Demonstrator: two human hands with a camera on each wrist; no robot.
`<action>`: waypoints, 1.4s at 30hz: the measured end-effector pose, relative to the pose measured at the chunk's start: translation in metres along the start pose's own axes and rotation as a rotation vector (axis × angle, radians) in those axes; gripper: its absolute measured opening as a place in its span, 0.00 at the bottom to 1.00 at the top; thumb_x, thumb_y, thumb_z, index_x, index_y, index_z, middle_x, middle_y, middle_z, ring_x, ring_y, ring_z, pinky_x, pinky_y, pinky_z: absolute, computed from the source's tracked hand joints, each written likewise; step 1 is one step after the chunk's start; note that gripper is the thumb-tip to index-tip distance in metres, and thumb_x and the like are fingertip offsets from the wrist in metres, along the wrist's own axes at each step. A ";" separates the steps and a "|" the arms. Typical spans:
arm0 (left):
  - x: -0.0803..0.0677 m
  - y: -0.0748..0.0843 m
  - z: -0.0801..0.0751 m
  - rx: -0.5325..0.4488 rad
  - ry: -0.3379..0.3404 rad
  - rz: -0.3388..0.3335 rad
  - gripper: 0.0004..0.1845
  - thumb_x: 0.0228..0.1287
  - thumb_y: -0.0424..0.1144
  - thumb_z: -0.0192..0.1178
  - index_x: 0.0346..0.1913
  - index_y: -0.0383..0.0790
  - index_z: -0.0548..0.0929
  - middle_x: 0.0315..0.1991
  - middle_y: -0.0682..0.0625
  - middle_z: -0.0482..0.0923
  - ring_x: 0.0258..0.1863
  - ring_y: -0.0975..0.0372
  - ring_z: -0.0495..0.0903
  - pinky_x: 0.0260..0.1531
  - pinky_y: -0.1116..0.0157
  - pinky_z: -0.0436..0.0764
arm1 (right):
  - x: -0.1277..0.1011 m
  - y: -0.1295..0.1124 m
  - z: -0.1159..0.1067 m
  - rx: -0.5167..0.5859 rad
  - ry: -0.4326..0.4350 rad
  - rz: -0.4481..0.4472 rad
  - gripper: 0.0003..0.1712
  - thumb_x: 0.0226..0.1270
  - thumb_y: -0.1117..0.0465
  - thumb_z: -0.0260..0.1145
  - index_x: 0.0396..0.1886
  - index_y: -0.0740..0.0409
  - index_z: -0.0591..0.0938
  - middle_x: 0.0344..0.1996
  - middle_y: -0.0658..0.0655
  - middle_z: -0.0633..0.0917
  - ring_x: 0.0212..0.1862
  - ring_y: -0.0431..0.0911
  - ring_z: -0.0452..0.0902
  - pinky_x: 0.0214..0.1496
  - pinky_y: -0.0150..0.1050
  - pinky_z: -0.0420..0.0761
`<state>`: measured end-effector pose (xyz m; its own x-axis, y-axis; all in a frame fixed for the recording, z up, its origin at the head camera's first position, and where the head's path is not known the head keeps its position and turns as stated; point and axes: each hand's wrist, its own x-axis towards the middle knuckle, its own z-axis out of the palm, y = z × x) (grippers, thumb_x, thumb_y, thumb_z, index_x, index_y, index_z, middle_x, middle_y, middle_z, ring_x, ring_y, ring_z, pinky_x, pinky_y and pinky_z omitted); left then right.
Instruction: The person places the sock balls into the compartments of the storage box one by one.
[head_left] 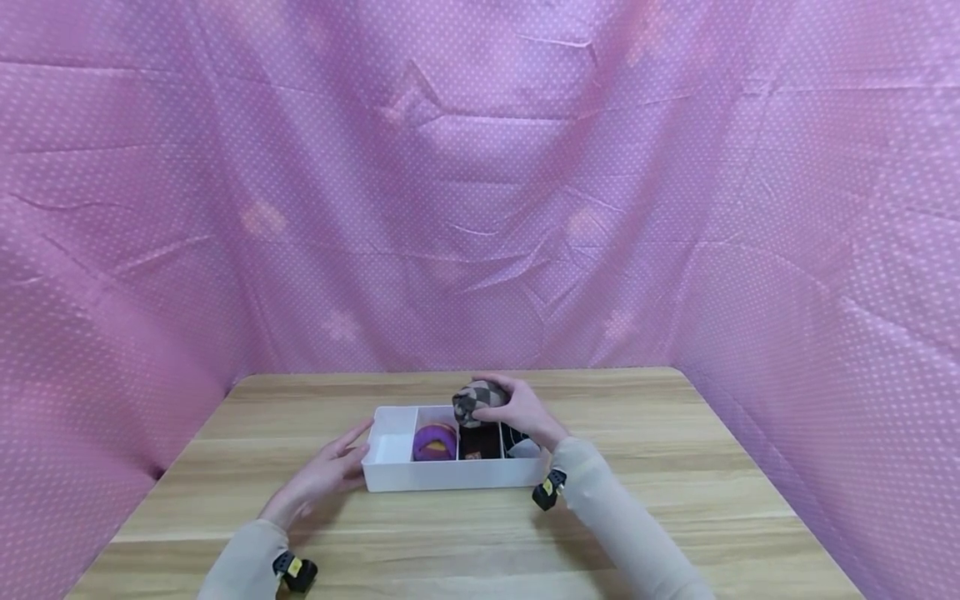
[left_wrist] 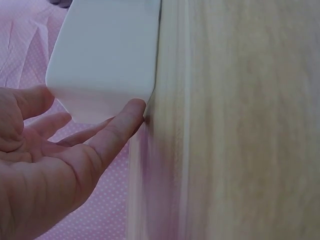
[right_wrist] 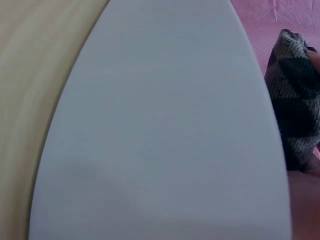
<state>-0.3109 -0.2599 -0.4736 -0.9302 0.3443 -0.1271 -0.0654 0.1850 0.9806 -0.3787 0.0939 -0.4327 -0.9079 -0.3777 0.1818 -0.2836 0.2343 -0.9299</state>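
A white divided tray (head_left: pixel 420 477) sits mid-table with several compartments. My right hand (head_left: pixel 517 410) grips a rolled grey-and-dark checked sock bundle (head_left: pixel 474 398) just above the tray's back middle; the same bundle (right_wrist: pixel 295 115) shows at the right edge of the right wrist view, beyond the tray's white wall (right_wrist: pixel 165 130). A purple-and-orange rolled bundle (head_left: pixel 434 442) lies in the second compartment, a dark one (head_left: pixel 478 444) in the third. The leftmost compartment shows only white floor. My left hand (head_left: pixel 330 473) lies open with straight fingers touching the tray's left end (left_wrist: pixel 105 55).
The wooden table (head_left: pixel 675 467) reaches out on all sides of the tray. Pink dotted cloth (head_left: pixel 480 192) hangs close behind and along both sides. A dark-and-white item (head_left: pixel 519 442) lies in the tray's rightmost compartment, partly hidden by my right wrist.
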 end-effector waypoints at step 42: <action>-0.015 -0.003 0.009 -0.038 -0.095 0.012 0.34 0.80 0.46 0.42 0.79 0.55 0.38 0.74 0.24 0.44 0.72 0.36 0.56 0.69 0.48 0.67 | 0.029 -0.022 0.093 -0.050 -0.207 -0.117 0.35 0.51 0.57 0.79 0.61 0.37 0.79 0.53 0.46 0.82 0.50 0.39 0.78 0.51 0.33 0.80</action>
<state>-0.2934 -0.2575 -0.4760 -0.8926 0.4326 -0.1271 -0.0698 0.1459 0.9868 -0.3700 -0.0054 -0.4364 -0.7869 -0.5790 0.2135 -0.4027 0.2198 -0.8885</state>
